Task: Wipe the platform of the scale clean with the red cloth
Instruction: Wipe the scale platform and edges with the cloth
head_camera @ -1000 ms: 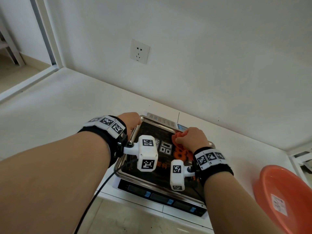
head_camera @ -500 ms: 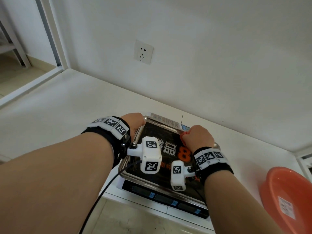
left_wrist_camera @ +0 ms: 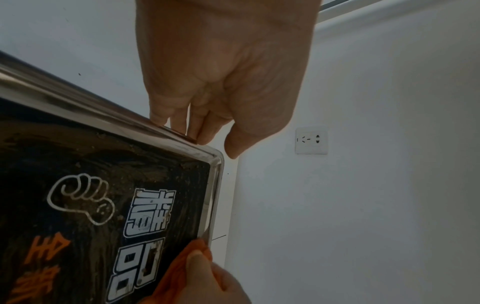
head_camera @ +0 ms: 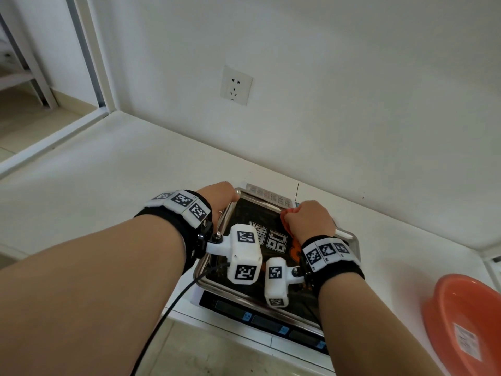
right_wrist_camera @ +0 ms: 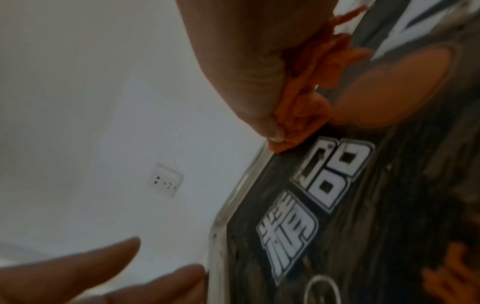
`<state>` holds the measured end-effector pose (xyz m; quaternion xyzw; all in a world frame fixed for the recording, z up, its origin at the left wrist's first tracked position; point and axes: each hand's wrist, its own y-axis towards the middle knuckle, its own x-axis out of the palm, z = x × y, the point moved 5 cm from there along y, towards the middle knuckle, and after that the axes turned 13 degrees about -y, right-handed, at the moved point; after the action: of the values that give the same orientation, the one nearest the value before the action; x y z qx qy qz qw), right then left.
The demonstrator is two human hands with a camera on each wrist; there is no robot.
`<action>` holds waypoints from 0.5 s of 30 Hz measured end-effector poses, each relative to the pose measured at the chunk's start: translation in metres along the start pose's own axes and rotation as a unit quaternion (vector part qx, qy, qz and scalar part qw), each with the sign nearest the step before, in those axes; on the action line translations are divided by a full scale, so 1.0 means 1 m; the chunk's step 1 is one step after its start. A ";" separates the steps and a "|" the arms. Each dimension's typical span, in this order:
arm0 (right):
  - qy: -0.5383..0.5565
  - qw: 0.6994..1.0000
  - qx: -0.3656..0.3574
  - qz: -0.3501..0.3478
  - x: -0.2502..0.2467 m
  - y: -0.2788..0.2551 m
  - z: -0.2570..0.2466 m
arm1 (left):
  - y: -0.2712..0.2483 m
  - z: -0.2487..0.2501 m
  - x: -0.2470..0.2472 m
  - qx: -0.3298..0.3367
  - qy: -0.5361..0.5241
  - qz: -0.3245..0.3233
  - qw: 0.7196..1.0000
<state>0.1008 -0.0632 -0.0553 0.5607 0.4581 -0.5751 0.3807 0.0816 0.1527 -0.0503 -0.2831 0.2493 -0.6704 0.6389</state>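
The scale's platform (head_camera: 217, 222) is a steel-rimmed tray with a black printed face (left_wrist_camera: 85, 205), smeared with brown dirt near its far left corner. My right hand (head_camera: 309, 218) grips the bunched red cloth (head_camera: 284, 213) and presses it onto the far right part of the platform; in the right wrist view the cloth (right_wrist_camera: 306, 107) sticks out under the thumb. My left hand (head_camera: 218, 192) rests at the far left corner, its fingertips (left_wrist_camera: 182, 123) touching the outside of the rim (left_wrist_camera: 109, 111).
The scale's dark display panel (head_camera: 260, 318) faces me at the counter's front edge. An orange plastic basin (head_camera: 466, 324) stands to the right. A wall socket (head_camera: 236, 85) sits above the white counter (head_camera: 108, 169). A black cable (head_camera: 162, 318) runs down from my left wrist.
My right hand has pushed the cloth away from me, from the middle of the platform to its far right edge. The left hand has stayed at the far left corner.
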 end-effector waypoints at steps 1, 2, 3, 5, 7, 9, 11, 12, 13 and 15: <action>0.015 1.000 -0.017 -0.004 0.002 -0.001 -0.007 | -0.002 0.000 0.000 -0.007 -0.012 -0.003 1.000; 0.030 0.999 -0.039 -0.015 0.004 -0.002 -0.015 | -0.003 -0.001 0.001 -0.017 -0.034 0.001 0.999; 0.047 0.997 -0.060 -0.029 0.006 -0.004 -0.022 | -0.003 -0.001 0.000 -0.021 -0.054 0.009 0.998; 0.085 0.991 -0.083 -0.061 0.007 -0.003 -0.028 | -0.004 -0.003 -0.003 -0.036 -0.115 0.025 0.992; 0.098 0.990 -0.070 -0.072 0.001 0.001 -0.022 | -0.004 -0.006 -0.005 -0.051 -0.165 0.024 0.985; 0.069 0.996 -0.038 -0.052 -0.004 0.006 -0.011 | -0.004 -0.005 -0.006 -0.048 -0.189 0.026 0.981; 0.036 0.998 -0.018 -0.039 -0.003 0.005 -0.006 | -0.004 -0.006 -0.006 -0.047 -0.202 0.028 0.978; 0.037 0.998 -0.015 -0.038 -0.001 0.002 -0.008 | -0.004 -0.007 -0.006 -0.048 -0.206 0.028 0.977; 0.047 0.998 -0.015 -0.037 0.001 0.000 -0.013 | -0.004 -0.007 -0.006 -0.048 -0.207 0.029 0.977; 0.066 0.997 -0.031 -0.041 0.003 -0.003 -0.026 | -0.005 -0.006 -0.006 -0.044 -0.208 0.033 0.977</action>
<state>0.1048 -0.0376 -0.0571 0.5659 0.5224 -0.5380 0.3426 0.0737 0.1589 -0.0514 -0.4359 0.1494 -0.5636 0.6856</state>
